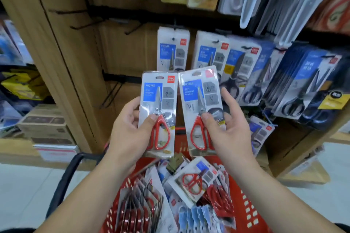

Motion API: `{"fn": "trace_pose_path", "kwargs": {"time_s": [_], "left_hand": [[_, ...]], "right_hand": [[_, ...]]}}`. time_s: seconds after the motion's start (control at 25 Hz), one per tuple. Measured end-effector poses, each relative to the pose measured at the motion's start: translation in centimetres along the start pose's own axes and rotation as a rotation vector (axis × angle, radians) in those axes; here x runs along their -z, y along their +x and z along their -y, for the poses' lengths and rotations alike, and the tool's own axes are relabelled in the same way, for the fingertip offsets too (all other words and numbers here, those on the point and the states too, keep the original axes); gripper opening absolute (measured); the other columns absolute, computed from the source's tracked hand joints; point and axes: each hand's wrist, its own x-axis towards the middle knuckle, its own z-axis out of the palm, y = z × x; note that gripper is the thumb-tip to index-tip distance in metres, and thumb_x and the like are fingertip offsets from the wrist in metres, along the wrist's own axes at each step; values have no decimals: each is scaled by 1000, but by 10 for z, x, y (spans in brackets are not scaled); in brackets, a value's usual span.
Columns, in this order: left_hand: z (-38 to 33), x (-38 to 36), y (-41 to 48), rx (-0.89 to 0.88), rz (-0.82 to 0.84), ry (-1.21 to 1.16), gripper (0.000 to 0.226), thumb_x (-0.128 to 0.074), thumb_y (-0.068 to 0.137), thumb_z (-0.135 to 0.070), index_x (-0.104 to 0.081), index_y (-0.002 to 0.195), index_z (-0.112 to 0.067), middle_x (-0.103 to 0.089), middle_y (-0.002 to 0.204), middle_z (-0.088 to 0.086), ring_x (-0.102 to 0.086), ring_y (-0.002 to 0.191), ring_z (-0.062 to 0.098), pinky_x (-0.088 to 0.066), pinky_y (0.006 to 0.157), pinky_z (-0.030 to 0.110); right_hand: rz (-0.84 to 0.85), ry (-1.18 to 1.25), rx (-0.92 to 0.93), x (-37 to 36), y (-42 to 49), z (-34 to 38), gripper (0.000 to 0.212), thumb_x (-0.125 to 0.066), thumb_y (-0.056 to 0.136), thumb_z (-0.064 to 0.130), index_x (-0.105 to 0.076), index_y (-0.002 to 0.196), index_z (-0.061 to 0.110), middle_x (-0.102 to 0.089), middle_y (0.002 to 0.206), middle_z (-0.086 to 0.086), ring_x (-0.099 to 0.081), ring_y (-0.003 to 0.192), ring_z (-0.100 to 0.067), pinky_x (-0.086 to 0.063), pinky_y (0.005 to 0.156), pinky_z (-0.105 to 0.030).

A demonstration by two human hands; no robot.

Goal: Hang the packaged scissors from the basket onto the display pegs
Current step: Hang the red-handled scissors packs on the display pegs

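Left of the fingers (128,109), a tall brown board wall (62,43) is rising out of frame, its panels meeting at a dark seam. Further left of the fingers, brown cartons (45,125) are sitting stacked on a low wooden ledge (17,149). Below the fingers, on both sides, a pale glossy floor (22,191) is spreading out and catching soft, even light. Right of the fingers, a wooden shelf base (291,138) is slanting down towards it.

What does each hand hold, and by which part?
Left hand: one red-handled scissors pack, gripped at its lower half. Right hand: a second matching pack, also gripped low, thumb on the handles.
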Motion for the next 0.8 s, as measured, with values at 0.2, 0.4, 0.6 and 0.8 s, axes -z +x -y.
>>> {"fn": "trace_pose_path", "kwargs": {"time_s": [0.2,0.4,0.6,0.8], "left_hand": [[-29,17,17,-103,-62,-54,66,-71,100,-21,-42,152,-50,-75,100,-10,-77,98,7,-63,84,40],[-37,19,36,-132,-83,-73,68,-72,100,-19,-44,157,-42,-76,105,-7,-78,97,11,-64,88,47],[-38,14,44,-114,-58,-79,67,-73,99,-21,-44,154,-46,-76,107,-11,-77,98,8,-65,87,41],[-39,6,48,-113,-49,-69,58,-73,99,-21,-50,136,-59,-76,103,-16,-78,94,5,-66,75,28]], "right_hand": [[-4,-70,170,-48,45,28,67,-70,101,19,-41,150,54,-42,156,32,-37,146,10,-44,120,-43],[18,-104,177,-82,85,26,71,-66,103,16,-34,159,47,-40,155,34,-34,139,21,-47,116,-32],[-70,-101,170,-90,80,10,67,-59,107,17,-27,158,48,-38,156,29,-48,114,31,-48,94,-5],[-15,-190,139,-82,108,7,70,-64,104,23,-29,161,46,-34,158,34,-32,141,20,-40,117,-19]]}}
